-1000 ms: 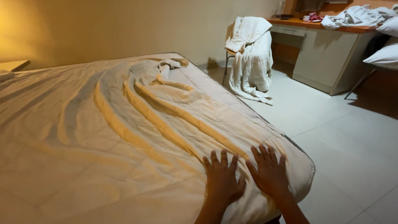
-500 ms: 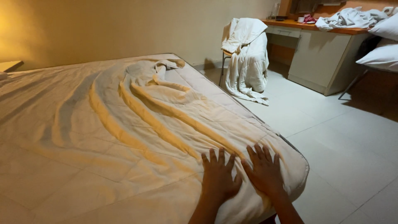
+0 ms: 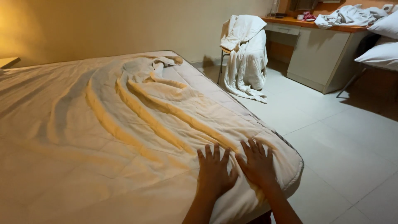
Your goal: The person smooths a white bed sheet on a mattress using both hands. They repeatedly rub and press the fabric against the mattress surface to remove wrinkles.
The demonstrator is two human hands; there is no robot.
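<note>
Both hands lie flat, fingers spread and gripping nothing, on the near corner of a bed; the left hand [image 3: 213, 172] and the right hand [image 3: 258, 165] press side by side, thumbs almost touching, on a cream quilted sheet [image 3: 124, 124] that covers the mattress [image 3: 290, 170]; the sheet is wrinkled, with long raised folds running from the far end towards the hands, and it is bunched in a small heap near the far right edge; at the corner by the right hand the mattress edge with its piping shows beneath the cloth. Beyond the bed, on the pale tiled floor [image 3: 331, 132], stands a chair [image 3: 226, 58] draped with a white blanket [image 3: 246, 54] whose end trails onto the tiles; behind it a wooden-topped desk [image 3: 315, 45] stands against the wall, with crumpled white linen [image 3: 346, 15] piled on top; two white pillows [image 3: 383, 45] sit at the right edge of the view.
</note>
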